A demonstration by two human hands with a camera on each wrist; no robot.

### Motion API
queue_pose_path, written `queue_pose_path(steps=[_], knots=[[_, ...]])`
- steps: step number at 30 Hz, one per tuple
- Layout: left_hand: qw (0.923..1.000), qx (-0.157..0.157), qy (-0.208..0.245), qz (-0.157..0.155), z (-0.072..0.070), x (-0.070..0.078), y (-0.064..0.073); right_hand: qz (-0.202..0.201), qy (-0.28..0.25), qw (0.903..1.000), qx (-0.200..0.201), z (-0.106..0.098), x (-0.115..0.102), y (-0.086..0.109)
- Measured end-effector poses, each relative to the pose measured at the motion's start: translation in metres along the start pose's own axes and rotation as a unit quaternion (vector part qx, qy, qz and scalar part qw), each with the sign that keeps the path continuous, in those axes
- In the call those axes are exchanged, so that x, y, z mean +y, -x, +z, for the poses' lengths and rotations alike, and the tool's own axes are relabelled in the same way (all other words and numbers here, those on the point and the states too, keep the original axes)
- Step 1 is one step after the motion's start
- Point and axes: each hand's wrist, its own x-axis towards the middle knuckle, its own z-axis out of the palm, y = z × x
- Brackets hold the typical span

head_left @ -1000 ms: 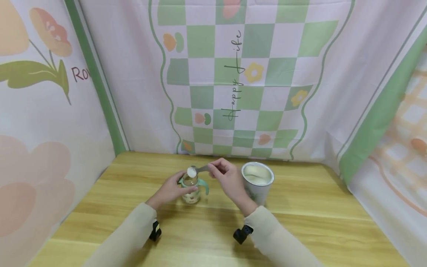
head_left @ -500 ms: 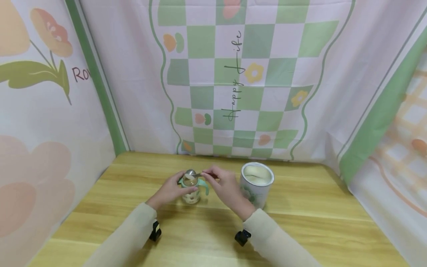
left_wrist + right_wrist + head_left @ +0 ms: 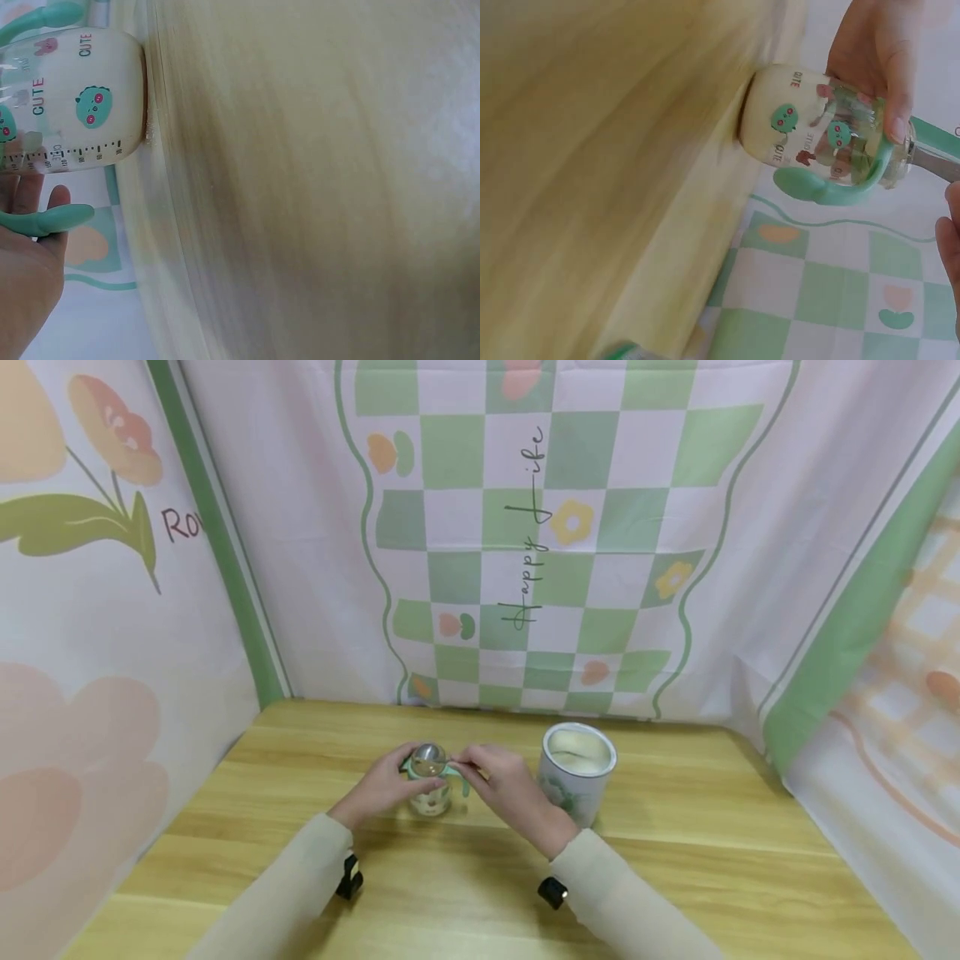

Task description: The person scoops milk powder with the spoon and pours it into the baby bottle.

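A clear baby bottle [image 3: 431, 800] with green handles and printed cartoon faces stands on the table, its mouth uncovered. My left hand [image 3: 388, 787] grips it round the neck, thumb in front. Pale contents fill the lower part of the bottle [image 3: 780, 116] in the right wrist view. My right hand [image 3: 498, 781] pinches the handle of a metal spoon [image 3: 429, 758]. The spoon's bowl is turned over at the bottle's mouth, its rounded back facing up. In the right wrist view the spoon handle [image 3: 936, 163] reaches from the fingertips to the bottle's opening.
A white canister [image 3: 573, 789] with a green print stands uncovered beside my right hand, cream-coloured powder inside. The wooden table [image 3: 450, 893] ends at a printed curtain [image 3: 525, 660] behind. Side curtains flank it left and right.
My right hand has lowered and turned the spoon over at the bottle's mouth. The white powder seen in its bowl earlier no longer shows. The left hand keeps its grip on the bottle.
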Motion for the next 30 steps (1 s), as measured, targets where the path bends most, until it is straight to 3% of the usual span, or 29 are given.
queue_pose_path(steps=[10,17,23,30], knots=[[0.9998,0.009,0.017,-0.001,0.002,0.001,-0.001,-0.012,0.029,0.9991,-0.028,-0.011,-0.005,0.002],[0.9997,-0.005,0.006,-0.022,0.0,0.001,0.0,-0.023,0.074,0.9969,-0.015,-0.013,-0.007,0.005],[0.9997,-0.013,0.012,-0.018,-0.001,0.0,0.0,-0.021,0.064,0.9977,0.001,-0.012,-0.008,0.006],[0.9997,-0.008,0.003,-0.023,-0.001,-0.002,-0.002,0.038,0.009,0.9992,-0.009,-0.013,-0.004,0.005]])
